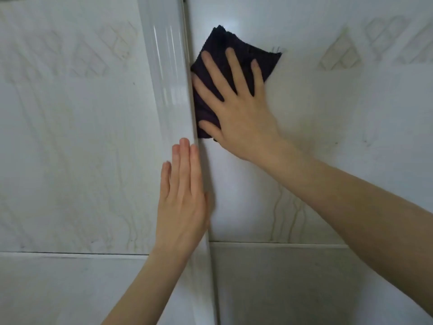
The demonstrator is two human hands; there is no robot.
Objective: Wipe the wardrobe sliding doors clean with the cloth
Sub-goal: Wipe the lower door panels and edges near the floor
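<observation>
Two white wardrobe sliding doors fill the view: the left door [70,141] and the right door [339,118], both with faint patterns. A glossy white vertical frame [171,73] at the left door's edge separates them. A dark purple cloth [236,46] lies flat on the right door, right beside the frame. My right hand [236,109] presses on the cloth with fingers spread. My left hand [182,195] rests flat on the frame lower down, fingers together, holding nothing.
A horizontal seam crosses each door low down, at the left [70,254] and at the right [281,243]. Below the right seam the panel [293,289] looks darker grey. Brownish streak marks [284,212] run down the right door.
</observation>
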